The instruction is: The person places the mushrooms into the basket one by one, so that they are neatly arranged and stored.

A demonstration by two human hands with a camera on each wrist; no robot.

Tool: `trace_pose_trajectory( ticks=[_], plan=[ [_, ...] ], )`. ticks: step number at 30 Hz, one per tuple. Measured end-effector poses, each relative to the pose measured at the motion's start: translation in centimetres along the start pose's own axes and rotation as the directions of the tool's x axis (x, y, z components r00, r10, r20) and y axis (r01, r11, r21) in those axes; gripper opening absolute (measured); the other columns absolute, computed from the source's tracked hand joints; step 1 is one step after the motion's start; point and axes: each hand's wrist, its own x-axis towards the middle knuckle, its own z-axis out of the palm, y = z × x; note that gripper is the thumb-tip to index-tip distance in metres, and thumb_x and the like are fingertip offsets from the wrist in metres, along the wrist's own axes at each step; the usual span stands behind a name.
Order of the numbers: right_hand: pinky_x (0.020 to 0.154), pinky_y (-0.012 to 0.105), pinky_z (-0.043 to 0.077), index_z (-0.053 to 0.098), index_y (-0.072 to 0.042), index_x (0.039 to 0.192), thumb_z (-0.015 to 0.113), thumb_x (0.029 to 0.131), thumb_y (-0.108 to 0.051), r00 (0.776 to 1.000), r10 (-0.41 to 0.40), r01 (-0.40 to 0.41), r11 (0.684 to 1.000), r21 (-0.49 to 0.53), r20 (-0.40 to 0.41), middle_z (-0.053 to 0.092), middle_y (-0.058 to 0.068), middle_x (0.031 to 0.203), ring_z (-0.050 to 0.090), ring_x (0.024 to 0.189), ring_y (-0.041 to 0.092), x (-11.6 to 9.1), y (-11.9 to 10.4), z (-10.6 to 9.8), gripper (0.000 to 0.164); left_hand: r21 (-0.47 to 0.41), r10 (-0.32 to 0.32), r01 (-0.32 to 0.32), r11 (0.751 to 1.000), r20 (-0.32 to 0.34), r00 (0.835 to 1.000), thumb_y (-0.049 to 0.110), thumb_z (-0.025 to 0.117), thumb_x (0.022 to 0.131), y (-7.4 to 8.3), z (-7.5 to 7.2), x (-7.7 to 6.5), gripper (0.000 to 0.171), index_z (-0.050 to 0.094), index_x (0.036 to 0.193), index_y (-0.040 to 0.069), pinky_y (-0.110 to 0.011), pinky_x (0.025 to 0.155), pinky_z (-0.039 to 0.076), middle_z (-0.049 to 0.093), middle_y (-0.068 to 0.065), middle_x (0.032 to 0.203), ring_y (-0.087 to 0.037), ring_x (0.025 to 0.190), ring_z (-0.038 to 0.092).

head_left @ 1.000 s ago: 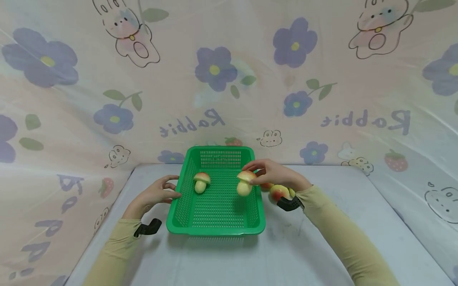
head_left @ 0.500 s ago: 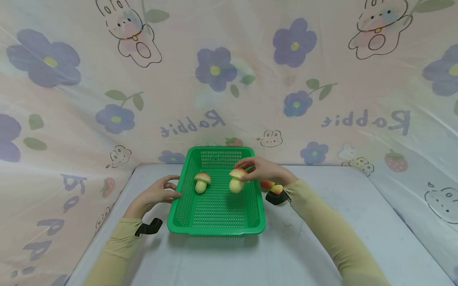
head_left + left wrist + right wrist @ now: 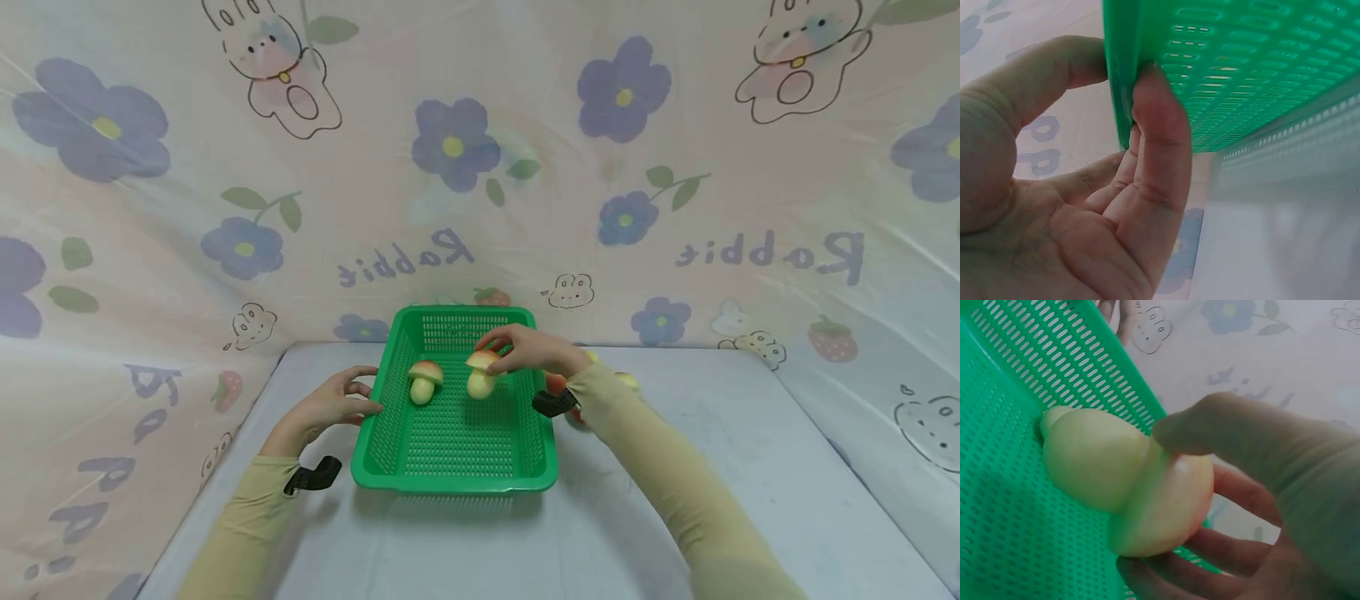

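My right hand [image 3: 525, 348] holds a toy mushroom [image 3: 481, 377] by its reddish cap, over the inside of the green basket [image 3: 454, 483]. In the right wrist view the mushroom [image 3: 1160, 506] sits between thumb and fingers, its pale stem pointing away from the palm. A second mushroom [image 3: 424, 382] lies on the basket floor, left of the held one. My left hand [image 3: 330, 407] grips the basket's left rim. Thumb and fingers pinch that rim [image 3: 1124, 81] from both sides in the left wrist view.
Right of the basket, several red and yellow fruit-like pieces [image 3: 555, 383] lie on the white table [image 3: 480, 550], partly behind the right wrist. A black wrist mount [image 3: 555, 403] overlaps the basket's right rim. A patterned curtain [image 3: 510, 208] hangs behind the table.
My right hand has carried the mushroom left, from beside the basket's right wall towards the middle of the basket. The left hand stays on the rim.
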Motion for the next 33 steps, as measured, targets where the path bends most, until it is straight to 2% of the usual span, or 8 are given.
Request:
trace_pose_trajectory(
  ticks=[10, 15, 18, 24, 29, 33],
  plan=[
    [0.075, 0.034, 0.054, 0.059, -0.007, 0.128, 0.072, 0.086, -0.008, 0.997, 0.083, -0.083, 0.996, -0.031, -0.004, 0.062, 0.011, 0.113, 0.060, 0.096, 0.020, 2.2, 0.8, 0.8, 0.044, -0.002, 0.010, -0.010, 1.000, -0.001, 1.000, 0.010, 0.072, 0.087, -0.1, 0.0, 0.0, 0.079, 0.024, 0.148, 0.001, -0.042, 0.076, 0.055, 0.054, -0.017, 0.102, -0.025, 0.084, 0.062],
    [0.084, 0.046, 0.051, 0.057, -0.004, 0.129, 0.071, 0.086, -0.006, 0.994, 0.106, -0.105, 0.994, -0.023, 0.013, 0.061, 0.013, 0.114, 0.060, 0.095, 0.021, 2.7, 0.9, 1.2, 0.046, 0.002, 0.006, -0.006, 1.000, -0.003, 1.000, 0.010, 0.071, 0.087, 0.1, 0.0, -0.2, 0.079, 0.023, 0.149, 0.001, -0.041, 0.075, 0.055, 0.054, -0.017, 0.102, -0.024, 0.084, 0.062],
    [0.087, 0.050, 0.050, 0.054, -0.001, 0.131, 0.070, 0.086, -0.006, 0.993, 0.119, -0.119, 0.993, -0.020, 0.017, 0.061, 0.014, 0.113, 0.060, 0.094, 0.021, 3.0, 1.0, 1.4, 0.048, 0.009, 0.011, -0.011, 1.000, -0.005, 1.000, 0.010, 0.071, 0.087, 0.2, 0.0, -0.3, 0.079, 0.023, 0.149, 0.001, -0.041, 0.075, 0.055, 0.053, -0.017, 0.103, -0.024, 0.084, 0.061],
    [0.088, 0.050, 0.049, 0.054, -0.001, 0.131, 0.069, 0.087, -0.006, 0.988, 0.155, -0.155, 0.988, -0.022, 0.023, 0.062, 0.013, 0.110, 0.060, 0.093, 0.022, 3.7, 1.2, 1.6, 0.047, 0.014, 0.013, -0.013, 1.000, -0.008, 1.000, 0.011, 0.071, 0.087, 0.2, 0.0, -0.3, 0.078, 0.024, 0.148, 0.001, -0.041, 0.075, 0.055, 0.053, -0.017, 0.103, -0.024, 0.084, 0.061],
    [0.085, 0.046, 0.051, 0.054, -0.001, 0.131, 0.068, 0.087, -0.008, 0.987, 0.157, -0.156, 0.986, -0.052, 0.026, 0.060, 0.015, 0.114, 0.060, 0.095, 0.023, 4.2, 1.3, 2.0, 0.047, 0.008, 0.006, -0.006, 1.000, -0.006, 1.000, 0.011, 0.072, 0.087, -0.1, 0.0, -0.2, 0.077, 0.026, 0.148, 0.002, -0.041, 0.076, 0.055, 0.053, -0.017, 0.102, -0.025, 0.084, 0.061],
    [0.085, 0.047, 0.051, 0.055, -0.001, 0.130, 0.068, 0.086, -0.008, 0.986, 0.164, -0.163, 0.985, -0.053, 0.016, 0.059, 0.017, 0.116, 0.059, 0.093, 0.022, 4.7, 1.4, 2.5, 0.046, 0.006, 0.004, -0.004, 1.000, -0.011, 1.000, 0.010, 0.072, 0.086, -0.1, 0.0, -0.1, 0.076, 0.027, 0.147, 0.003, -0.041, 0.076, 0.055, 0.053, -0.017, 0.102, -0.025, 0.085, 0.061]
  ],
)
